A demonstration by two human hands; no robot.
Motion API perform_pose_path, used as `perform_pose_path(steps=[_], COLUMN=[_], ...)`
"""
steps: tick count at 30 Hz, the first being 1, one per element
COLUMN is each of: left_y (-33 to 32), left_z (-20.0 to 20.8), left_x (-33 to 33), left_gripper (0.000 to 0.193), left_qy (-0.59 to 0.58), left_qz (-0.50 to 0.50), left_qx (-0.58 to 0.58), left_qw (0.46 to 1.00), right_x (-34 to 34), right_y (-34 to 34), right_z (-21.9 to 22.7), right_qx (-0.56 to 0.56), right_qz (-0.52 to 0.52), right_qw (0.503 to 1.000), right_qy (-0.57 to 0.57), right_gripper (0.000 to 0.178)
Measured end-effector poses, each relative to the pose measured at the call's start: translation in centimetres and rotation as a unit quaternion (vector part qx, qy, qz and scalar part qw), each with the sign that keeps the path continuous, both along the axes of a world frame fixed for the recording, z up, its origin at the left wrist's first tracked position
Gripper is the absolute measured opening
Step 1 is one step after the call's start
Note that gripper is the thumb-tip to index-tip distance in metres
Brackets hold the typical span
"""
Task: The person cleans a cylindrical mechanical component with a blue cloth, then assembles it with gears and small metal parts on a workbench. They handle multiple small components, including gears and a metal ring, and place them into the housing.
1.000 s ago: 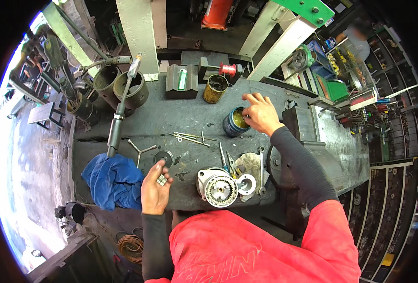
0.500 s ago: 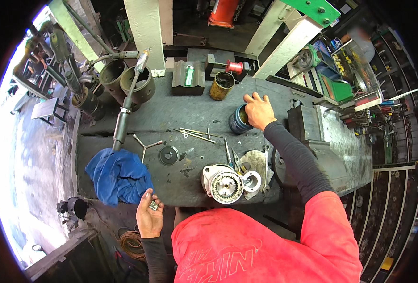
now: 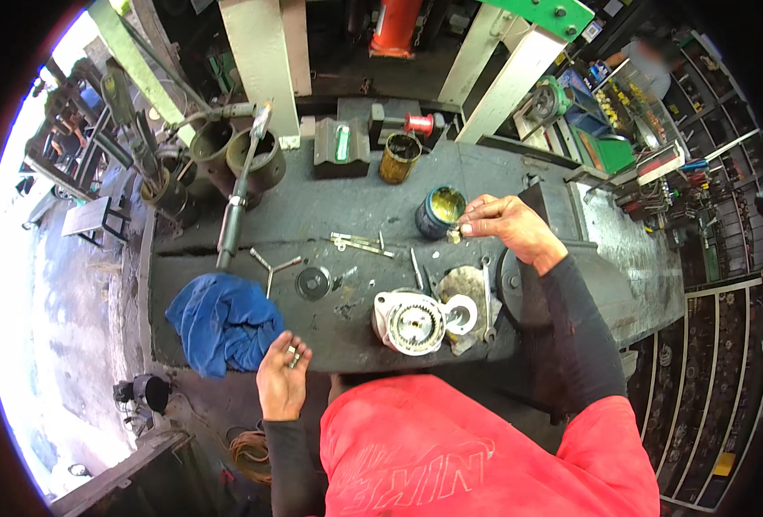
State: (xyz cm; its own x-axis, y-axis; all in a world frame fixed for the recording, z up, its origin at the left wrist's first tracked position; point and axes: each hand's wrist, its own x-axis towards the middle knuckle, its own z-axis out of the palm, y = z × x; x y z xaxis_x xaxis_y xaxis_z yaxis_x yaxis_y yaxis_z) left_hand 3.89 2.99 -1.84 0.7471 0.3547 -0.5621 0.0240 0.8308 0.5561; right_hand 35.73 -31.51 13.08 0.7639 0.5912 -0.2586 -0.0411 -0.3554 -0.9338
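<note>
My left hand (image 3: pixel 282 383) is palm up at the bench's near edge, fingers curled around a few small shiny metal cylinders (image 3: pixel 293 356). My right hand (image 3: pixel 511 226) is just right of a blue tin (image 3: pixel 434 226) of yellowish grease, fingertips pinched. A pale yellowish dab of grease (image 3: pixel 454 233) hangs at those fingertips. Between the hands, near the front edge, sits a silver metal housing (image 3: pixel 385 326) with a toothed ring inside and a round opening at its side. A dark round disc (image 3: pixel 313 283) lies flat farther left.
A blue cloth (image 3: pixel 222 323) lies at the bench's left. Beyond it are a three-armed wrench (image 3: pixel 271 269) and a long tool (image 3: pixel 231 226). Thin rods (image 3: pixel 364 246) lie mid-bench. A spanner (image 3: pixel 489 297) is right of the housing; a rusty can (image 3: pixel 398 164) stands behind. A person (image 3: pixel 653 73) is far right.
My right hand has come out of the blue tin and drawn back to its right, with a dab at the fingertips. My left hand still holds the metal cylinders.
</note>
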Motion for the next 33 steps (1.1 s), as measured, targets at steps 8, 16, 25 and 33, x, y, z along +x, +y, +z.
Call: perform_pose_path(steps=[8, 16, 25, 33], left_y=[-0.4, 0.1, 0.0, -0.7], left_z=[0.2, -0.2, 0.0, 0.0], left_x=[1.4, 0.3, 0.3, 0.9], left_gripper=[0.037, 0.037, 0.031, 0.031], left_qy=[-0.037, -0.015, -0.023, -0.039], left_qz=[-0.071, -0.087, -0.086, -0.104], left_qx=[-0.005, -0.006, 0.000, 0.000], left_qw=[0.997, 0.996, 0.996, 0.994], right_x=[-14.1, -16.2, -14.7, -14.3], right_y=[5.5, 6.8, 8.8, 9.1], right_z=[1.3, -1.1, 0.7, 0.2], right_qx=[-0.135, -0.216, -0.316, -0.323], right_qz=[0.048, -0.012, 0.048, 0.052], right_qw=[0.973, 0.930, 0.877, 0.885], right_qy=[-0.179, -0.299, -0.359, -0.332], right_gripper=[0.022, 0.017, 0.018, 0.017])
